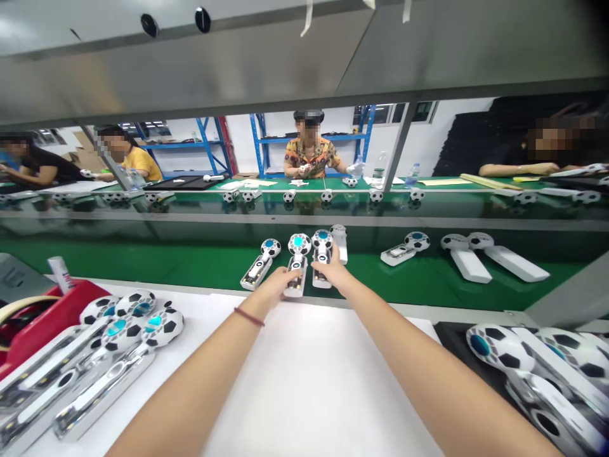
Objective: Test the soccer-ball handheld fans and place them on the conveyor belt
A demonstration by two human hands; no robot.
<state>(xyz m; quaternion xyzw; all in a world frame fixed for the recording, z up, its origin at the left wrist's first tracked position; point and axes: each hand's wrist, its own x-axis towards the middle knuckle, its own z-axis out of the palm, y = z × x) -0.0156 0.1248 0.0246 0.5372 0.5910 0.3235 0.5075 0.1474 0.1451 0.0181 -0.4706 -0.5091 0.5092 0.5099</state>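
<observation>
**Both hands on fan units at the near edge of the green belt**

Head view. Both arms reach forward across the white worktable [295,381] to the green conveyor belt [190,263]. The left hand [276,287], with a red cord bracelet [248,317] at the wrist, closes its fingers around the handle of a white handheld fan with a football-patterned head and turquoise centre [298,254]. The right hand [333,270] rests on the neighbouring white football-headed fan [322,251]; its fingers cover the lower handle, and whether they grip or merely press cannot be told. The two units lie side by side, heads away from the person, just beside a third like unit [259,265] angled to the left.

More fans lie further right on the belt [404,249]. Stacks of the same fans sit at the left [128,327] and right [523,362] of the worktable. A red tape dispenser [52,311] stands at far left. Other people sit at the far side of the line.

Risk, as judged: the units are close together, so a sideways move of either hand could knock the angled third fan or skew the pair. The handles show open cavities; a careless grip could disturb the exposed parts.
</observation>
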